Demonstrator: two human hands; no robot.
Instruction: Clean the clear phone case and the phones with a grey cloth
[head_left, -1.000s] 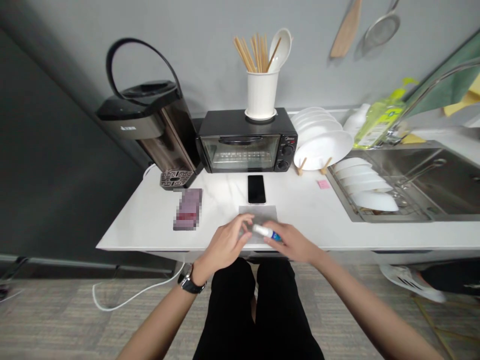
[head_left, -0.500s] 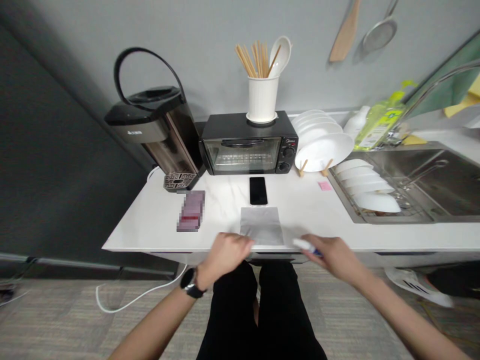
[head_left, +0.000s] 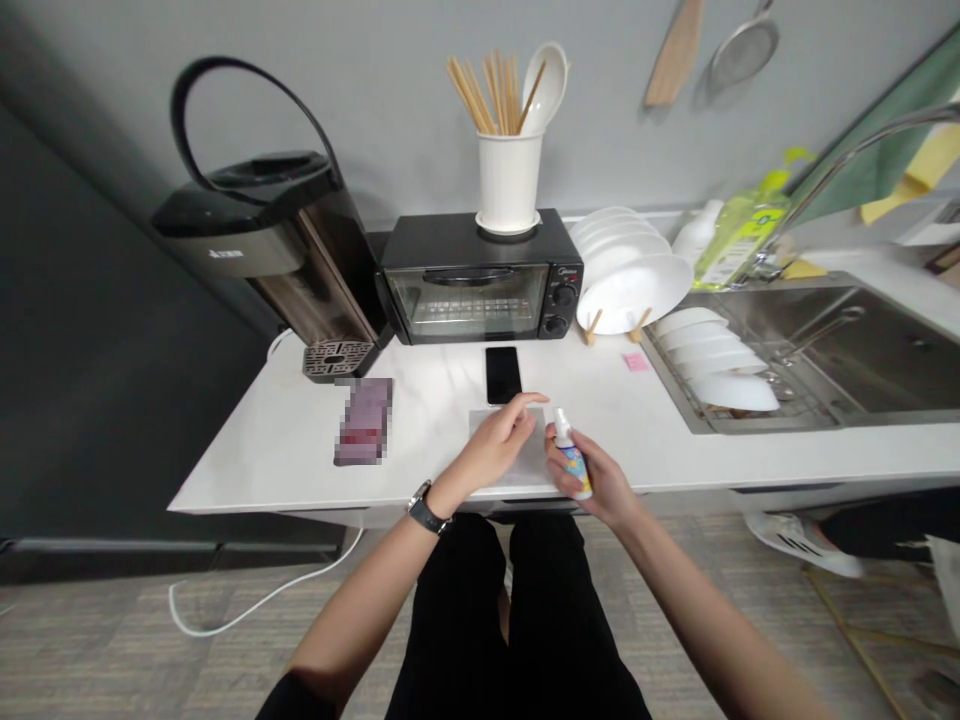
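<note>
Blue and yellow, the bottle (head_left: 575,466) is held tight in my right hand (head_left: 598,480), tip up. My left hand (head_left: 499,442) is loose, by the cloth (head_left: 532,459). I seem to be getting the bottle set; the next move needs a steady hold. Beyond lies 1 phone (head_left: 503,375).

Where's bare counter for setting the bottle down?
Free: between the purple item and grey sheet; between the right hand and sink, nearer the front than the pink note. Crowded: around the sheet, with phone, bottle and left hand.
</note>
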